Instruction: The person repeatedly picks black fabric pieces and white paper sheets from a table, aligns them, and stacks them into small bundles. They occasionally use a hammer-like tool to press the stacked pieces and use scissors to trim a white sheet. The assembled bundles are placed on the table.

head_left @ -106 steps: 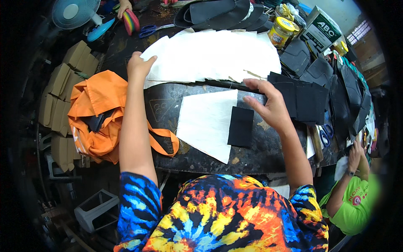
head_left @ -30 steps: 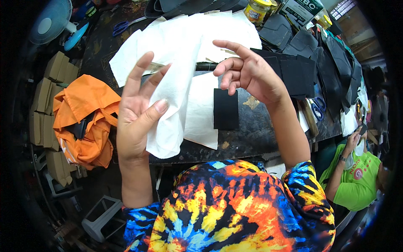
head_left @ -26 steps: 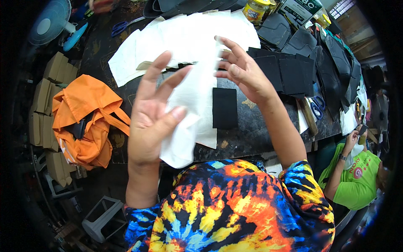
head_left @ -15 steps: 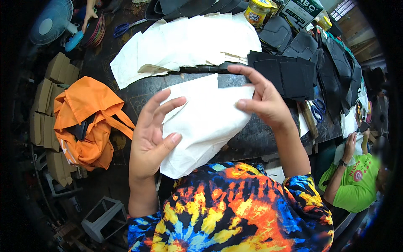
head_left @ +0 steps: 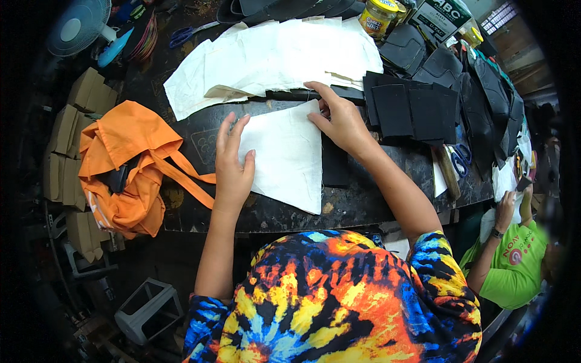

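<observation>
The left hand [head_left: 235, 158] stands half open at nine o'clock on the white cloth panel [head_left: 284, 157], fingers spread and raised, thumb at its left edge; no firm hold shows. The right hand [head_left: 338, 121] curls at the one o'clock corner, thumb beside the cloth and forefinger stretched past it; I cannot tell whether it pinches. The panel lies nearly flat on the dark table [head_left: 351, 209], straight ahead of the wearer.

The panel could skew or crease if one hand drags while the other has no grip. A black patch [head_left: 336, 166] peeks out along its three o'clock edge, seemingly part covered, and could shift unseen if the cloth slides.

The strap of the orange bag [head_left: 130, 163], over at nine o'clock, reaches the left wrist and might snag it. At twelve, a row of overlapping white pieces [head_left: 272, 57] limits room to push forward; black pieces [head_left: 393, 109] crowd two o'clock. Farther out lie blue-handled scissors [head_left: 463, 158] at three, and a yellow-lidded jar [head_left: 376, 23] at one.
</observation>
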The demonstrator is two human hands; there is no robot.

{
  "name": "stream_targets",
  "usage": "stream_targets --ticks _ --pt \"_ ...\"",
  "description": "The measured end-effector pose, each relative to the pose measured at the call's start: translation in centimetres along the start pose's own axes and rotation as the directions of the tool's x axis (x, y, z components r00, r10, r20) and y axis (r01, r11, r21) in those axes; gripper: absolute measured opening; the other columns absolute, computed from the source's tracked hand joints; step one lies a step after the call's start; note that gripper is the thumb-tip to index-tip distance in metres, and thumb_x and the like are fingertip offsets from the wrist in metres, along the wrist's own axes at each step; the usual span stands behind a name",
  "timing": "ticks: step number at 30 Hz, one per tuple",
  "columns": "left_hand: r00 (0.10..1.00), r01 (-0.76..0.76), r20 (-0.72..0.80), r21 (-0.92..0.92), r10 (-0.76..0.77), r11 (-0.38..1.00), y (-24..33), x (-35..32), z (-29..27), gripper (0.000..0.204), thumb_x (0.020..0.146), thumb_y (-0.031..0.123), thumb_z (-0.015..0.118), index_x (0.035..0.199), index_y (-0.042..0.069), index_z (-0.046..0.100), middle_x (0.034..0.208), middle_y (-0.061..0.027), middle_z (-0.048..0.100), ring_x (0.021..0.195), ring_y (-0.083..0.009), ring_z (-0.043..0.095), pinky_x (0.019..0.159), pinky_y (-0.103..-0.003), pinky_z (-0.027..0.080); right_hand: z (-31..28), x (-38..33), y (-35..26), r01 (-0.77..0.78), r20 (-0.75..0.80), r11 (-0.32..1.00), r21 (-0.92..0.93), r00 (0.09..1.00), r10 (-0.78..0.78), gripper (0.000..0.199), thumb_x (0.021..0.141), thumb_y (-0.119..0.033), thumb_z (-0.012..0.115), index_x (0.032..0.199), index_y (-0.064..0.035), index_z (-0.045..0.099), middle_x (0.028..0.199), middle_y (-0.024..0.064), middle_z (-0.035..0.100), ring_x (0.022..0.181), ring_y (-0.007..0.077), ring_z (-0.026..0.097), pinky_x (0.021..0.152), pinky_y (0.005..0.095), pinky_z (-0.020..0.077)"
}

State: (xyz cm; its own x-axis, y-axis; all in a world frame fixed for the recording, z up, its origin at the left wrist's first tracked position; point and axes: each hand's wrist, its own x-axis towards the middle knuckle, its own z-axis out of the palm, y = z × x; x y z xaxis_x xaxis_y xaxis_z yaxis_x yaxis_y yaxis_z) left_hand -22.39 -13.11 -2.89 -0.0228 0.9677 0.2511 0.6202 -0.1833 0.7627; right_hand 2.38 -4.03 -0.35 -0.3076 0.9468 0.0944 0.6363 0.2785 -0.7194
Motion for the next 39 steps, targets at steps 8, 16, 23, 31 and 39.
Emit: stream_targets --ticks 8,16,23,31,39 --pt "0.998 0.018 -0.056 0.062 -0.014 0.998 0.6 0.6 0.3 0.063 0.09 -0.01 0.061 0.149 0.011 0.054 0.159 -0.0187 0.04 0.147 -0.0377 0.044 0.119 -0.046 0.041 0.8 -0.1 0.1 0.013 -0.078 1.0 0.016 0.997 -0.012 0.065 0.088 -0.008 0.077 0.148 -0.0148 0.053 0.095 0.015 0.069 0.085 0.0308 0.069 0.079 0.041 0.0562" --pt "0.998 -0.067 0.03 0.187 0.062 0.98 1.0 1.0 -0.3 0.06 0.089 -0.012 0.061 0.145 0.01 0.058 0.159 -0.0192 0.04 0.141 -0.0377 0.051 0.112 -0.044 0.049 -7.5 -2.9 1.9 0.027 -0.384 0.948 -0.318 0.91 -0.155 0.039 0.082 -0.015 0.085 0.118 -0.0058 0.071 0.097 0.0099 0.067 0.085 0.0246 0.069 0.079 0.0366 0.0569" --pt "0.99 -0.04 -0.123 0.247 0.073 0.968 1.9 1.0 0.0 0.062 0.087 -0.005 0.069 0.147 0.01 0.057 0.16 -0.0226 0.037 0.147 -0.0416 0.041 0.117 -0.05 0.041 -12.5 -3.7 5.5 -0.204 -0.309 0.807 -0.554 0.951 0.028 0.052 0.078 -0.022 0.089 0.124 -0.0086 0.068 0.114 0.0117 0.064 0.105 0.0313 0.066 0.09 0.0416 0.0544" --pt "0.987 -0.152 -0.042 0.089 0.156 0.984 4.0 -0.6 1.0 0.059 0.088 -0.005 0.069 0.145 0.008 0.058 0.161 -0.0212 0.037 0.147 -0.0392 0.043 0.119 -0.048 0.038 -12.0 -3.3 6.4 -0.074 -0.253 0.81 -0.582 0.963 -0.095 0.045 0.076 -0.016 0.088 0.113 -0.008 0.065 0.11 0.0111 0.061 0.11 0.0326 0.062 0.094 0.0435 0.0509" --pt "0.981 -0.192 -0.02 -0.015 0.191 0.981 5.9 -1.2 1.8 0.051 0.087 -0.005 0.071 0.136 0.006 0.064 0.152 -0.0214 0.046 0.138 -0.0384 0.052 0.112 -0.046 0.045 -13.8 -5.8 2.3 0.123 -0.035 0.987 -0.099 0.991 -0.127 0.023 0.067 0.009 0.066 0.085 -0.0026 0.058 0.105 0.0101 0.064 0.102 0.029 0.062 0.089 0.0393 0.0498"
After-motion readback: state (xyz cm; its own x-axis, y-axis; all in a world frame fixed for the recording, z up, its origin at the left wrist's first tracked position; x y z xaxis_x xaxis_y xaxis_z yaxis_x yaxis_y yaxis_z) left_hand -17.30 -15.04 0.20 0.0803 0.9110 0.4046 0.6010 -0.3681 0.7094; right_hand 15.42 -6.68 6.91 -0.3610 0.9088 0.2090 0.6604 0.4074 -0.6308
